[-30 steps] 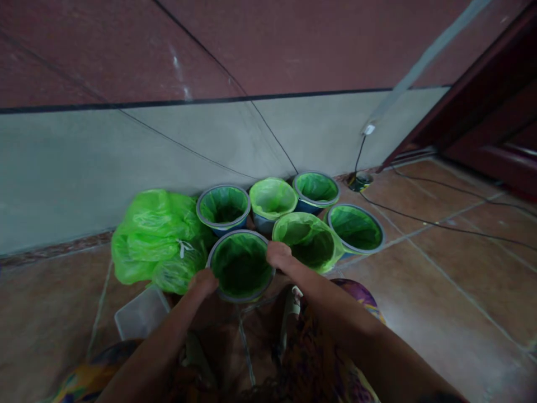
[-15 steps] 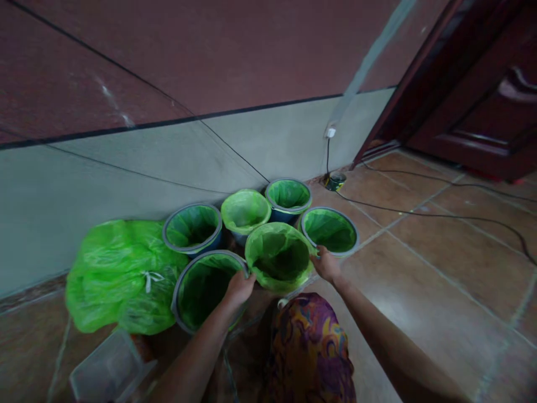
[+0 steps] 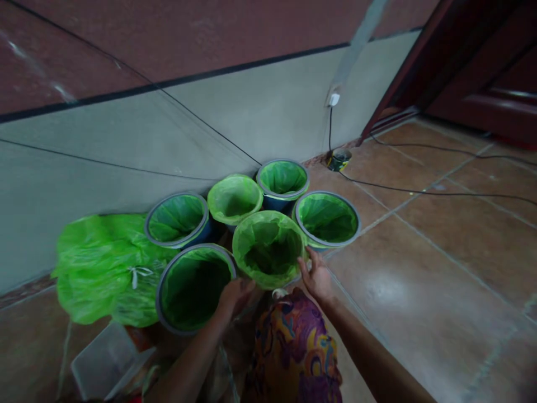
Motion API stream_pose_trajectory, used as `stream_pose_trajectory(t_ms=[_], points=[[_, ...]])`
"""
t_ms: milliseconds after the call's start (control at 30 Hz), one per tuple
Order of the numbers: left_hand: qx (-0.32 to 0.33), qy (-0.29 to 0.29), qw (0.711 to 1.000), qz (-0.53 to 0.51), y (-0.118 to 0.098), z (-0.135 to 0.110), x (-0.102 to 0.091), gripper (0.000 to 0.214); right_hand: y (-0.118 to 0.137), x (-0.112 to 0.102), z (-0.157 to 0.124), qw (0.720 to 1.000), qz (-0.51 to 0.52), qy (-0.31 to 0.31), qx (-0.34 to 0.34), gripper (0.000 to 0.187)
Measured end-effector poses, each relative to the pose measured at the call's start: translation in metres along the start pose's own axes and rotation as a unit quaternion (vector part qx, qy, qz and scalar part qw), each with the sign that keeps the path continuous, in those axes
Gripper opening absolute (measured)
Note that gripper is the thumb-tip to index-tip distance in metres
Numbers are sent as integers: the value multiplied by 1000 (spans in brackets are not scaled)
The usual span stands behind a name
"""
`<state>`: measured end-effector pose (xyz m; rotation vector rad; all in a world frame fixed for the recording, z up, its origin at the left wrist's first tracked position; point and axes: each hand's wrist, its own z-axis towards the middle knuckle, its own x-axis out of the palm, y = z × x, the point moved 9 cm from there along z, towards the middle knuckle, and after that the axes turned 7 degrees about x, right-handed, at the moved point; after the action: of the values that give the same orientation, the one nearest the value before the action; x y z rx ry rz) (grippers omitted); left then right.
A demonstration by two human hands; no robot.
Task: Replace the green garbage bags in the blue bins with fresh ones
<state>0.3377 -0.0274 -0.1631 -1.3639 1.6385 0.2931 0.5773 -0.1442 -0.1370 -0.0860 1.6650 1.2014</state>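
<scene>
A trash bin lined with a green plastic bag (image 3: pixel 269 274) stands in front of me, the bag folded over its rim. My right hand (image 3: pixel 318 275) is at the bin's right side, its thumb and fingers apart and touching the bag. Beside the bin's lower left is my left hand (image 3: pixel 236 295), its fingers blurred and partly hidden. Just left of it, a larger lined bin (image 3: pixel 193 288) shows a grey ring around its rim. A patterned purple and yellow cloth (image 3: pixel 296 347) covers my leg below.
Other green-lined bins (image 3: pixel 176 219) stand along the wall, with one (image 3: pixel 328 218) at right. A bulging green plastic bag (image 3: pixel 104 263) with a white tie lies left. A clear plastic container (image 3: pixel 104 361) sits lower left. Near the wall is a small can (image 3: pixel 339 160); a black cable (image 3: pixel 419 193) crosses the tiles.
My right thumb has come off the rim, and the hand is lower with fingers more spread. My left hand has slid down from the rims. The view has shifted slightly.
</scene>
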Motion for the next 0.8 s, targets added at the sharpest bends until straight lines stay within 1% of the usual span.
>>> stream_pose_trajectory(t_ms=[33,67,100,133,167,200,233,267,367,467,500,567,633,700,733,800], points=[[13,-41,999,-3,-1,-7,-7,29,13,-2,-5,998,-6,6,-64,41],[48,-79,996,-6,-9,-13,-14,27,28,0,-12,990,-10,31,-137,34],[106,-109,988,-7,-21,-18,-20,27,41,5,-20,977,-14,66,-204,29],[178,-122,976,-1,-38,-23,-23,29,51,12,-28,961,-21,100,-257,26],[247,-115,962,12,-54,-27,-22,29,58,20,-34,946,-33,131,-295,25],[304,-95,947,32,-68,-29,-19,28,61,29,-37,933,-50,162,-317,25],[343,-70,935,56,-78,-29,-14,27,61,38,-38,923,-71,191,-327,24],[363,-49,927,80,-83,-26,-8,25,59,47,-37,915,-97,216,-327,23],[365,-11,920,140,-83,-13,2,22,48,66,-26,895,-179,264,-310,17],[351,12,920,173,-77,-6,5,21,44,65,-15,886,-219,276,-300,19],[344,21,922,176,-75,-4,5,21,45,61,-12,888,-217,275,-298,22],[321,32,932,162,-73,-2,2,24,49,48,-9,900,-195,257,-294,30],[290,16,949,122,-74,2,-7,33,50,32,-7,918,-163,223,-286,39],[275,-15,958,78,-81,6,-16,46,47,19,-8,932,-144,191,-273,45],[278,-24,958,64,-86,8,-18,48,44,15,-9,936,-143,180,-268,46],[298,-15,953,52,-99,11,-16,42,40,11,-12,938,-152,170,-263,44]])
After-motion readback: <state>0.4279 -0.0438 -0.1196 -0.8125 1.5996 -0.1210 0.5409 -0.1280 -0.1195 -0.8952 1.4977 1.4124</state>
